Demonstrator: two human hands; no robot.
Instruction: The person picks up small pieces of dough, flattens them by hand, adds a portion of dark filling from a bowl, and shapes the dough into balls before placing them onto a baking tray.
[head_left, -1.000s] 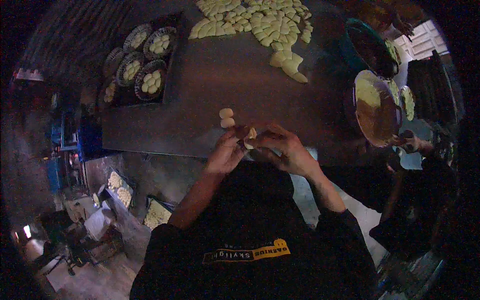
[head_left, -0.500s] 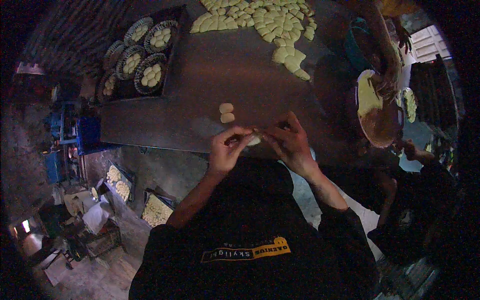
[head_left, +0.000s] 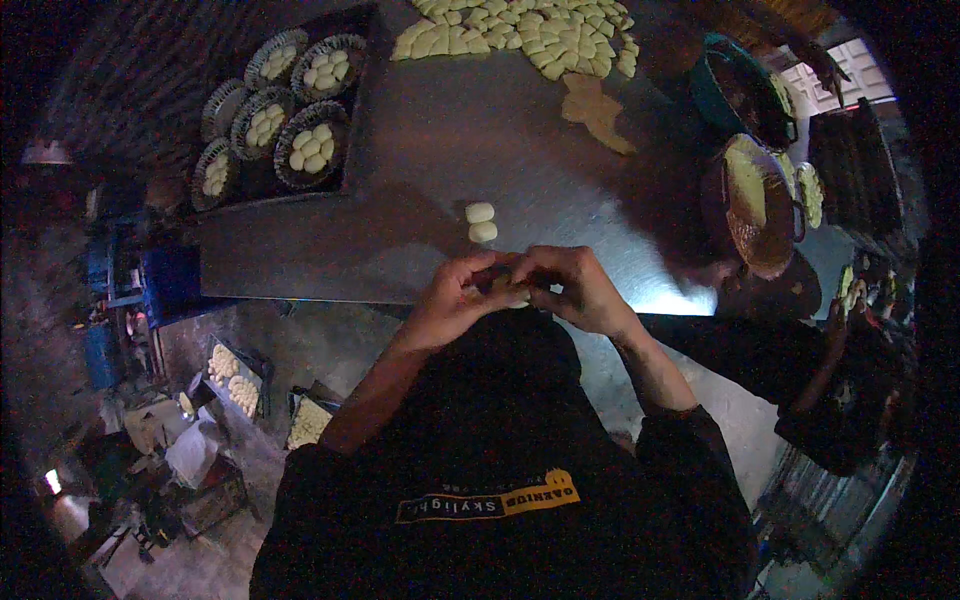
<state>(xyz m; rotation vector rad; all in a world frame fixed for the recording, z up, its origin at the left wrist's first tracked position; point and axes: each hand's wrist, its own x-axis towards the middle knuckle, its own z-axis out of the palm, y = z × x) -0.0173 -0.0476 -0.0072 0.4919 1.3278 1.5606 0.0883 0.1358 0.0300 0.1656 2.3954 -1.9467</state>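
Just over the near table edge, both my hands meet around a small piece of pale dough [head_left: 519, 298], mostly covered by the fingers. My left hand [head_left: 462, 292] is closed on it from one side. My right hand [head_left: 572, 285] pinches it from the other, thumb and fingers bent inward. Two rounded dough pieces [head_left: 482, 222] touch each other on the metal table [head_left: 400, 160], a little beyond my fingertips. At the far side lies a mass of cut dough pieces [head_left: 570, 40].
A dark tray [head_left: 352, 150] at the far left holds several fluted round tins [head_left: 312, 145] with dough balls. On the right stand a teal tub [head_left: 712, 75] and a bowl [head_left: 757, 210] with pale contents. A co-worker's hands [head_left: 855, 300] work at the far right.
My right hand has curled inward around the dough. A co-worker's arm has withdrawn from the bowl on the right. The dough strip beside the cut mass now looks darker, with light falling on the table.
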